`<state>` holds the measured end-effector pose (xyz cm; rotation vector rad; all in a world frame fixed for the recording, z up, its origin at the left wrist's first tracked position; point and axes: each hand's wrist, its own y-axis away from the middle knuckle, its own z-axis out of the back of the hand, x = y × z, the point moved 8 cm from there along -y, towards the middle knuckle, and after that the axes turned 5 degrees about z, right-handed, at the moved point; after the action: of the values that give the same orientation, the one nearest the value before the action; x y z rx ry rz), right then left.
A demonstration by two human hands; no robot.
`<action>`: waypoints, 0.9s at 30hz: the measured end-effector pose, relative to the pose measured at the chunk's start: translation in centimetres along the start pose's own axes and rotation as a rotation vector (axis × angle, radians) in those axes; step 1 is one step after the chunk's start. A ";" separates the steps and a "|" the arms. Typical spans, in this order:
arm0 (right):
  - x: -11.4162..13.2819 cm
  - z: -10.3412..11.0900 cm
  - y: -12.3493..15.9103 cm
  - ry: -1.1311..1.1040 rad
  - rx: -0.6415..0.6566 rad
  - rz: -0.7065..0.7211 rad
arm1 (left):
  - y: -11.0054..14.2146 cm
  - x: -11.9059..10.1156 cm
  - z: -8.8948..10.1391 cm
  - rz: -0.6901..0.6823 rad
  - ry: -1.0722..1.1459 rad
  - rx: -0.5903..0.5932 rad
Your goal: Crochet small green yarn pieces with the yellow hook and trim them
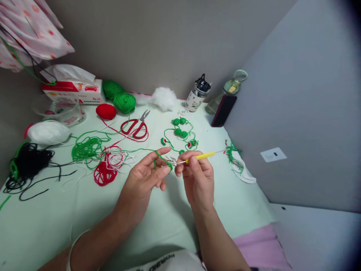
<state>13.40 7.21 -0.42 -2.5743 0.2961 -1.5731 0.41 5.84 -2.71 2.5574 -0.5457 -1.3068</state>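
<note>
Two green yarn balls [124, 103] and one red [106, 111] lie beyond red-handled scissors [143, 117]; the left hand's [143, 175] closed grip pinches small green crochetwork [170, 168] near the yellow-handled hook [200, 156] clasped by the right hand [199, 176].

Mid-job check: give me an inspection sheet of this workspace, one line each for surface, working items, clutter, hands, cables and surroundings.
Surface: pale green cover, creased in places.
Job's things: yellow-handled hook and green yarn piece in hand; small green balls lie beyond the hands.
Clutter: loose black yarn and tangled red yarn on the left; red-handled scissors lie among trailing strands.
Grippers: bare hands; left hand pinches the green yarn piece, right hand grips the hook.
Cables: nothing seen for certain; thin black and green strands hang upper left, kind unclear.
Surroundings: grey walls, wall plate on the right, phone leaning against a bottle.
</note>
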 end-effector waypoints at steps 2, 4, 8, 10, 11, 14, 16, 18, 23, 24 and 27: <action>0.1 0.1 0.0 0.006 -0.013 0.021 | 0.0 0.0 0.0 -0.002 0.000 -0.007; 0.3 0.3 -0.1 0.013 -0.027 0.042 | 0.0 -0.1 0.1 -0.002 0.002 -0.011; 0.2 0.3 -0.1 0.033 -0.018 0.042 | 0.0 -0.1 0.1 -0.012 -0.002 -0.007; 0.2 0.0 0.1 0.078 0.003 0.059 | 0.0 -0.1 0.1 -0.024 -0.017 0.000; 0.3 -0.2 0.2 0.135 0.025 0.090 | 0.0 0.0 0.1 -0.032 -0.026 0.000; 1.8 -1.2 1.1 0.513 0.099 0.343 | 0.1 0.2 0.0 -0.044 -0.027 -0.005; 3.0 -2.2 2.3 0.784 0.129 0.595 | 0.1 0.7 -0.3 0.018 0.031 0.014; 3.7 -2.6 2.9 0.890 0.123 0.736 | 0.1 1.3 -0.7 0.149 0.128 0.058; 3.1 0.2 0.8 0.487 -0.032 0.430 | -0.2 1.0 -0.2 0.262 0.264 0.064; 2.6 0.6 0.4 0.387 -0.052 0.343 | -0.3 0.7 0.0 0.229 0.241 0.052; 1.8 -0.1 0.3 0.326 0.014 0.227 | -0.3 0.1 0.5 0.071 0.068 0.001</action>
<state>14.13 6.52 1.12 -2.1719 0.5800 -1.8882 0.13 6.07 -3.16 2.5475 -0.6183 -1.1923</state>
